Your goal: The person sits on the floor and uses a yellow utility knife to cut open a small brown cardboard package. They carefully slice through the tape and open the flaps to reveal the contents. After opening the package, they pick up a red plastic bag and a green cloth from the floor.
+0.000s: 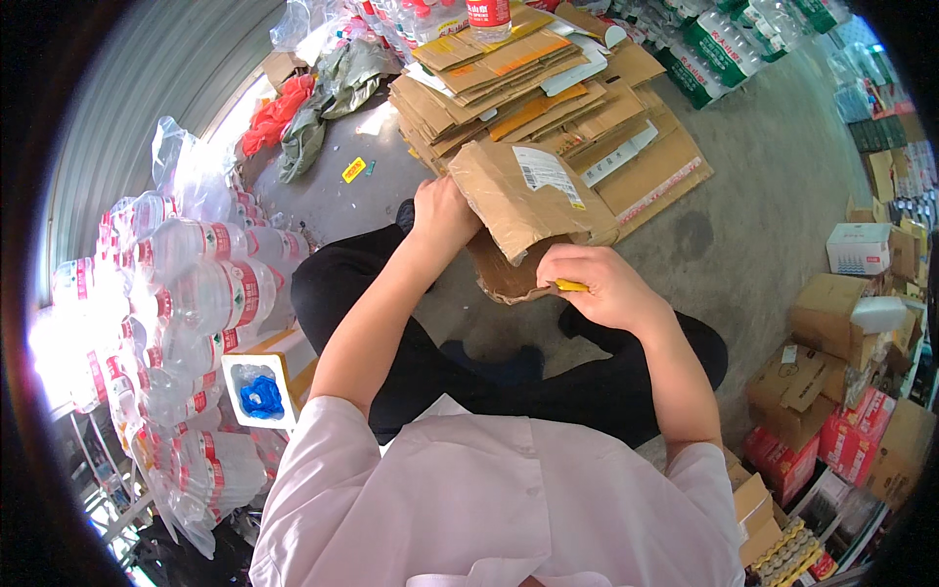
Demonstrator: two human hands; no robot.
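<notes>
A brown cardboard box (513, 194), taped and bearing a printed label (546, 176), is tilted between my hands, its near end opened with a torn edge and a flap (506, 275) hanging down. My left hand (444, 209) grips the box's left side; its fingertips are hidden. At the near right corner my right hand (598, 282) is closed around a small yellow-handled tool (571, 285), perhaps a utility knife. Its blade cannot be made out. Just beyond, a pile of flattened cardboard boxes (645, 169) lies on the floor.
Shrink-wrapped water bottles (213, 293) are stacked at my left, beside a white foam box (258, 392) holding a blue plastic bag (262, 396). A water bottle (489, 18) stands on the cardboard pile. Cartons (796, 389) line the right. Green-labelled bottle packs (722, 48) lie at the far right.
</notes>
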